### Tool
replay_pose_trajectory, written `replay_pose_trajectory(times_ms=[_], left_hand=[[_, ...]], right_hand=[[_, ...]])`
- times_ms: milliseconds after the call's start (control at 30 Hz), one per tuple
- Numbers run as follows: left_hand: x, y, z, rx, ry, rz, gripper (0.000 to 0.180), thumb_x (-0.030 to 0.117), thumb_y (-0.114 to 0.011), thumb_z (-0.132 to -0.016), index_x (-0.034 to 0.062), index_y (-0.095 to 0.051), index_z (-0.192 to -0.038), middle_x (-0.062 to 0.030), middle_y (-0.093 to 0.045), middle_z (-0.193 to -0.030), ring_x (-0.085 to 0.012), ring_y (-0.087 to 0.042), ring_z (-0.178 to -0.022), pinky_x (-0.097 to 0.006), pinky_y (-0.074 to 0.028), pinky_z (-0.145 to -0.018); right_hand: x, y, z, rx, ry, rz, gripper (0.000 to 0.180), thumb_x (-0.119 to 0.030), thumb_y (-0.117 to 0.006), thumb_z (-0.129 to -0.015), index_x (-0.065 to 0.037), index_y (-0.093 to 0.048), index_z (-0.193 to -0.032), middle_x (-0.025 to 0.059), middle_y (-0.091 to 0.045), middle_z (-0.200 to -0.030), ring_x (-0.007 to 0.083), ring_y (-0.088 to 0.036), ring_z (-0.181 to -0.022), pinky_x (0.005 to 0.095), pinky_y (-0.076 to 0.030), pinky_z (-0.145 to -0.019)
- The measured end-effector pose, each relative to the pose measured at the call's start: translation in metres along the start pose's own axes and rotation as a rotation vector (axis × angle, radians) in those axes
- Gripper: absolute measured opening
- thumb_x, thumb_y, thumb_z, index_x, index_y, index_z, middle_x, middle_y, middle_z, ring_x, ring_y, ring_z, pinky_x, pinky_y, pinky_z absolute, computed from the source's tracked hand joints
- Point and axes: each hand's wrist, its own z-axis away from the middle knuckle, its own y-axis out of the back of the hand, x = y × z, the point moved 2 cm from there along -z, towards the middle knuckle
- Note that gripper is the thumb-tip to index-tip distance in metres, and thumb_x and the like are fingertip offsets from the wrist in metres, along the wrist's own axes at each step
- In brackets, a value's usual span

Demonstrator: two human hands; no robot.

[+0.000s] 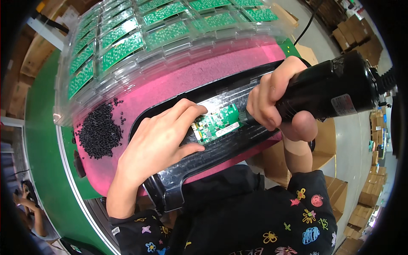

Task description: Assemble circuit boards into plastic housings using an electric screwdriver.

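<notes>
A long black plastic housing lies slantwise in front of me. Inside it rests a green circuit board with a white label strip. My left hand steadies that board, thumb on its near edge and fingers on its far edge. My right hand is wrapped round a black electric screwdriver, which lies almost level with its cord end to the right. The driver's tip is hidden by my right hand, so I cannot tell whether it touches a screw. Left of the housing is a heap of small black screws.
Stacked clear plastic trays with several green boards stand behind the housing. A pink mat covers part of the green table. Cardboard boxes stand to the right. Another person's arm shows at the lower left.
</notes>
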Motion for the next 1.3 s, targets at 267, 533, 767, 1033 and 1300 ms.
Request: replay_pose_trajectory(times_ms=[267, 533, 767, 1033, 1300], left_hand=[[-0.006, 0.023, 0.002, 0.467, -0.123, -0.071, 0.019, 0.006, -0.076, -0.078, 0.0019, -0.066, -0.093, -0.0094, -0.065, -0.085, -0.0281, -0.063, -0.079, -0.037, -0.051, -0.071], [-0.028, 0.016, 0.001, 0.232, 0.102, -0.310, 0.021, 0.014, -0.072, -0.084, 0.0020, -0.059, -0.095, -0.0153, -0.060, -0.088, -0.0379, -0.062, -0.087, -0.046, -0.050, -0.071], [-0.009, 0.026, 0.002, 0.170, 0.029, -0.292, 0.020, 0.002, -0.072, -0.075, -0.0009, -0.055, -0.084, -0.0168, -0.053, -0.081, -0.0375, -0.057, -0.072, -0.043, -0.045, -0.062], [0.046, 0.053, 0.149, 0.906, -0.031, -0.613, 0.026, 0.011, -0.076, -0.089, -0.0047, -0.066, -0.107, -0.0144, -0.066, -0.103, -0.0278, -0.065, -0.088, -0.039, -0.055, -0.080], [0.012, 0.092, 0.275, 1.463, 0.473, 0.626, 0.047, 0.008, -0.063, -0.062, -0.0113, -0.060, -0.105, -0.0222, -0.063, -0.103, -0.0327, -0.062, -0.096, -0.041, -0.048, -0.091]], right_hand=[[-0.004, 0.004, -0.006, -0.122, -0.024, 0.001, 0.042, -0.039, -0.070, -0.090, -0.005, -0.049, -0.105, -0.0005, -0.048, -0.062, 0.0093, -0.043, -0.045, 0.0260, -0.039, -0.046], [-0.010, 0.052, -0.022, 0.610, -0.302, -0.420, 0.022, -0.015, -0.066, -0.092, -0.001, -0.057, -0.106, 0.0085, -0.059, -0.098, 0.0236, -0.060, -0.093, 0.0527, -0.054, -0.089], [-0.072, 0.085, 0.063, 0.653, 0.052, -0.122, 0.039, -0.008, -0.062, -0.092, 0.002, -0.049, -0.128, 0.0116, -0.055, -0.120, 0.0197, -0.054, -0.113, 0.0414, -0.049, -0.093], [-0.060, 0.322, 0.196, 1.374, 0.076, 0.906, 0.033, -0.006, -0.066, -0.087, -0.003, -0.050, -0.116, 0.0043, -0.054, -0.100, 0.0112, -0.051, -0.083, 0.0275, -0.045, -0.079], [0.097, 0.443, 0.466, 1.426, -1.259, 1.213, 0.069, -0.025, -0.076, -0.079, -0.003, -0.042, -0.135, 0.0202, -0.047, -0.139, 0.0365, -0.045, -0.133, 0.0485, -0.043, -0.106]])
